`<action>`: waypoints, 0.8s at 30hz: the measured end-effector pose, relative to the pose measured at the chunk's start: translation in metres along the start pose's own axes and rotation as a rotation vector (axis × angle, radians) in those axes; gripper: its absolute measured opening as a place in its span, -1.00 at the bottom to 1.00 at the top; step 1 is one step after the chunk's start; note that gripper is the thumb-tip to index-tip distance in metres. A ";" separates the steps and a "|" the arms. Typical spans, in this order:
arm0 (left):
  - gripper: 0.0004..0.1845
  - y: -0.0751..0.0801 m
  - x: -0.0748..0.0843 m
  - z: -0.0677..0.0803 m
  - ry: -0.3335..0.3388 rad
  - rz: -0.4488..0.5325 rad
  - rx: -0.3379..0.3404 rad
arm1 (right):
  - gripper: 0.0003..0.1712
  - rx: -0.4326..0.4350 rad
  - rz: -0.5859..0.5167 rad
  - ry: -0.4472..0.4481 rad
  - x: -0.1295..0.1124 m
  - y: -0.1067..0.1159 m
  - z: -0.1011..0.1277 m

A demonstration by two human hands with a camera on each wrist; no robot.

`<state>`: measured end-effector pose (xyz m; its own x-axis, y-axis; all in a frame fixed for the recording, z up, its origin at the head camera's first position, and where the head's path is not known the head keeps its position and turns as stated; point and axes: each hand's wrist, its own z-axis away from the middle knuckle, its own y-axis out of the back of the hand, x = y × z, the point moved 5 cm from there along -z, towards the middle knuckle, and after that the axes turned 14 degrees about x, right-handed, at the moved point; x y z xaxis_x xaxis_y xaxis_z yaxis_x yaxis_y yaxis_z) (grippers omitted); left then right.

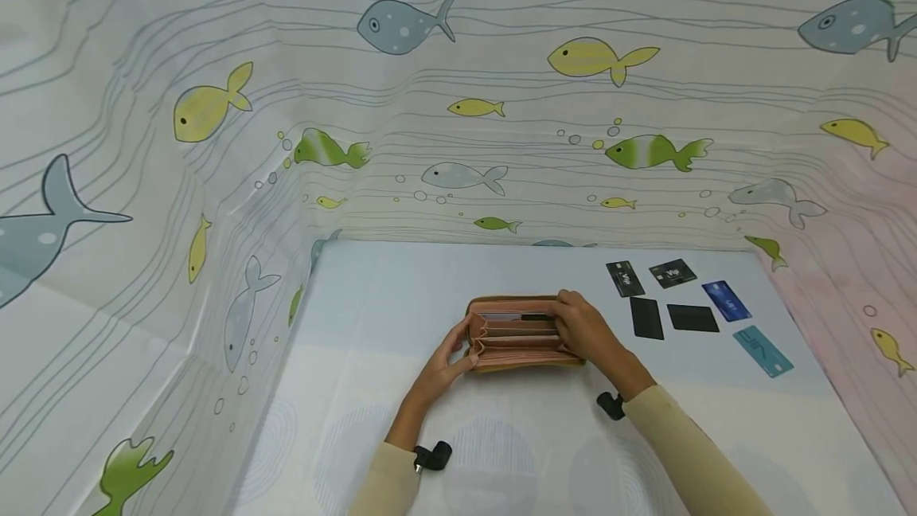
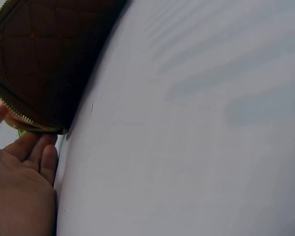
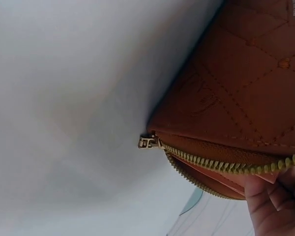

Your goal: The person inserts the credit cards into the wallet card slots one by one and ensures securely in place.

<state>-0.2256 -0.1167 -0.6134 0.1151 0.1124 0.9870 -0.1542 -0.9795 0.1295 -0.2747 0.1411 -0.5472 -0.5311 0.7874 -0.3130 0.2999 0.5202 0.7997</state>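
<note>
An unzipped brown wallet (image 1: 526, 358) stands on the table with its pleated pockets facing up. Quilted stitching covers its outside, and a brass zipper (image 3: 226, 166) runs along the edge, ending in a metal pull (image 3: 146, 142). The left hand (image 1: 438, 373) grips the wallet's left end, thumb at the near side and fingers at the far side. At the right end, the right hand (image 1: 589, 333) holds the wallet by its far corner, fingertips over the inner slots. A dark card edge (image 1: 536, 317) shows in the far slot, beside a pale strip (image 1: 499, 316).
Several cards lie on the table to the right: two black VIP cards (image 1: 626, 279), two plain black ones (image 1: 647, 318), a blue one (image 1: 727, 301) and a teal one (image 1: 762, 351). Fish-patterned sheeting (image 1: 458, 126) rises behind and beside the white table (image 1: 387, 293).
</note>
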 end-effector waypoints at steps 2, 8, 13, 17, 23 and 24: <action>-0.24 0.000 -0.011 0.000 -0.002 -0.002 0.018 | -0.86 -0.005 -0.001 0.004 0.000 -0.001 0.000; -0.24 0.001 -0.012 -0.001 -0.004 0.012 0.010 | -0.87 0.025 0.016 0.010 0.000 -0.001 0.002; -0.23 0.001 -0.008 -0.001 0.011 -0.004 0.001 | -0.90 0.027 0.026 0.007 -0.001 -0.002 0.005; -0.22 0.001 0.006 0.004 0.034 -0.016 -0.043 | -0.88 0.011 0.008 0.004 -0.001 -0.001 0.009; -0.23 0.002 0.031 0.005 0.030 -0.018 -0.055 | -0.76 0.063 -0.065 0.002 0.004 0.004 0.012; -0.23 0.002 0.032 0.005 0.028 -0.015 -0.052 | -0.74 0.077 -0.079 0.005 0.005 0.005 0.013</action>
<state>-0.2172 -0.1156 -0.5821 0.0899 0.1320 0.9872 -0.2040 -0.9677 0.1479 -0.2657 0.1518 -0.5508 -0.5591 0.7414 -0.3712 0.3165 0.6046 0.7309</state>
